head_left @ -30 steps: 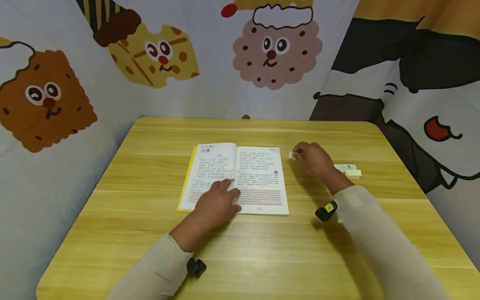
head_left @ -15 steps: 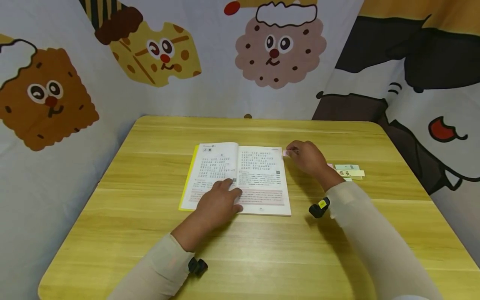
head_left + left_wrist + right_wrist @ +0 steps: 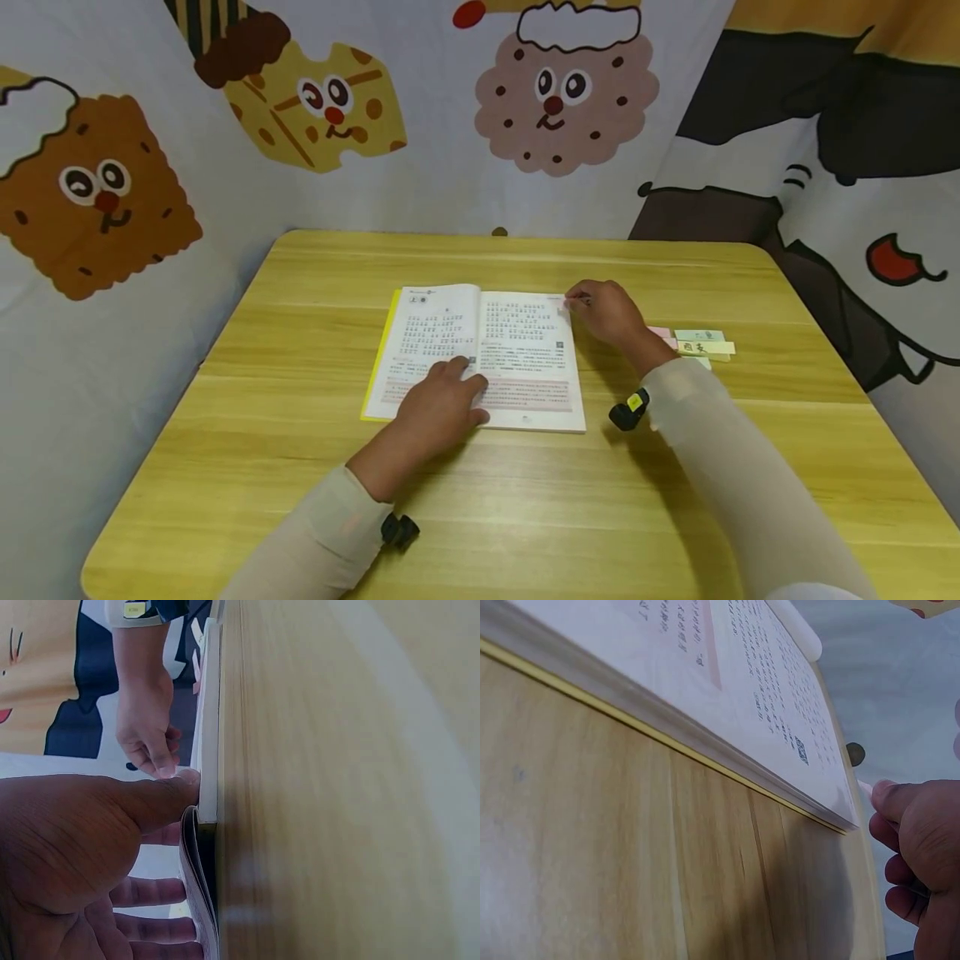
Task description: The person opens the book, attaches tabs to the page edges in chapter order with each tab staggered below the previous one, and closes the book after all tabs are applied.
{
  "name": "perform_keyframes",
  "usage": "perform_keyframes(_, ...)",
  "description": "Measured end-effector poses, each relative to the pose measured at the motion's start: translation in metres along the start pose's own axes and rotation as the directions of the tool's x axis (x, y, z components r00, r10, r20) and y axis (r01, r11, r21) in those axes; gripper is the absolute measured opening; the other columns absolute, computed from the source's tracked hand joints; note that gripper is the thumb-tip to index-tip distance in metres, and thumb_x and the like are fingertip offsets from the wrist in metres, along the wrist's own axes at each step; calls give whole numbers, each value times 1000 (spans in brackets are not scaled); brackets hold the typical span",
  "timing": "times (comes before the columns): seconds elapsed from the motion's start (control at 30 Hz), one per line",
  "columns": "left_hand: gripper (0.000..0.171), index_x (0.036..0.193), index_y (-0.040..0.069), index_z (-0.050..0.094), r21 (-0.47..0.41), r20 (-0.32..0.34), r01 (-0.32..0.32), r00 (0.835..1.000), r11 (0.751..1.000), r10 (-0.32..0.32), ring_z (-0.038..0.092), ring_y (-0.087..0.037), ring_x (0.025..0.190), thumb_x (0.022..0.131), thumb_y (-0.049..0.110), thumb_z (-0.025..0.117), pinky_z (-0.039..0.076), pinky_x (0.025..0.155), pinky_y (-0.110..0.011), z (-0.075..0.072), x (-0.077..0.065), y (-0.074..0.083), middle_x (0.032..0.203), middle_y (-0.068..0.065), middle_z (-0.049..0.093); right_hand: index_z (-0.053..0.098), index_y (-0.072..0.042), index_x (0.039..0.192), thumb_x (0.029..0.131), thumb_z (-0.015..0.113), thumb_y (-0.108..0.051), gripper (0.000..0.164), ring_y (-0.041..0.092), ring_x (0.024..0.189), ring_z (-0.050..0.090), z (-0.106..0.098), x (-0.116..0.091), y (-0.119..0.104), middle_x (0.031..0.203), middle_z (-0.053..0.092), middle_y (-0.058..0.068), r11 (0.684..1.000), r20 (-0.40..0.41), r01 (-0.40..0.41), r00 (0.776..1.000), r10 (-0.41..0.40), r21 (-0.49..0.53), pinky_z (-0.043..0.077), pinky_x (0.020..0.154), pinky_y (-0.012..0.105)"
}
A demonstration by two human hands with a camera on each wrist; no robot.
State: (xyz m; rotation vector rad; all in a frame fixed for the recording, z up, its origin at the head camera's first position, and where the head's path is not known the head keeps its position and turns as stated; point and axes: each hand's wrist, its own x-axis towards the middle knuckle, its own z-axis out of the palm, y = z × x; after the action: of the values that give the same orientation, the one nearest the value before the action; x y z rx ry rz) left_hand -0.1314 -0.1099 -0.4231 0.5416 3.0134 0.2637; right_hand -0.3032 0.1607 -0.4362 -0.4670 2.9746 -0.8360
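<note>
An open book (image 3: 517, 400) with a yellow cover edge lies on the wooden table, both pages printed with text. My left hand (image 3: 441, 402) rests across its lower middle near the gutter; in the left wrist view, the fingers of that hand (image 3: 75, 847) extend over the page, thumb at the book's near edge. At the upper right corner of the right page, my right hand (image 3: 611, 315) pinches a small pink paper slip (image 3: 865, 787) between thumb and forefinger. Most of the slip is hidden by the fingers, so whether it touches the page I cannot tell.
Right of the book lie several sticky paper slips: a yellow one (image 3: 708, 347) with handwriting, a green one (image 3: 699, 335) and a pink one (image 3: 660, 332), partly overlapping. A cartoon-printed cloth (image 3: 442, 192) hangs behind the table (image 3: 487, 508).
My right hand has moved left with the pink slip, from beside the book to its upper right corner. More of the slips on the right are uncovered. My left hand stays on the book.
</note>
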Motion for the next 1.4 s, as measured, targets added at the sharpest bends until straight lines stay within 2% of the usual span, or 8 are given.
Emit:
perform_keyframes(0.2, 42, 119, 22, 61, -4, 2, -4, 1000, 1000, 4, 43, -33, 120, 84, 43, 67, 48, 83, -43, 1, 1, 1, 137, -12, 44, 65, -13, 108, 94, 58, -25, 19, 19, 92, 59, 4, 3, -1, 106, 65, 3, 1000, 8, -30, 1000, 30, 4, 46, 69, 35)
perform_keyframes(0.87, 43, 120, 22, 61, 2, 12, -1, 1000, 1000, 1, 43, -33, 120, 84, 44, 67, 48, 81, -43, -2, 1, 3, 137, -12, 43, 65, -16, 107, 94, 57, -26, 19, 17, 83, 57, 10, 7, 2, 103, 65, 2, 999, 27, -49, 998, 50, -17, 43, 66, 34)
perform_keyframes(1.4, 44, 121, 22, 61, 12, 16, 5, 1000, 1000, -5, 44, -33, 120, 84, 43, 68, 48, 83, -43, -2, 1, 1, 137, -12, 44, 67, -15, 104, 93, 60, -25, 17, 19, 90, 58, 17, 8, 1, 101, 64, 3, 999, 6, -33, 999, 34, -33, 44, 74, 38)
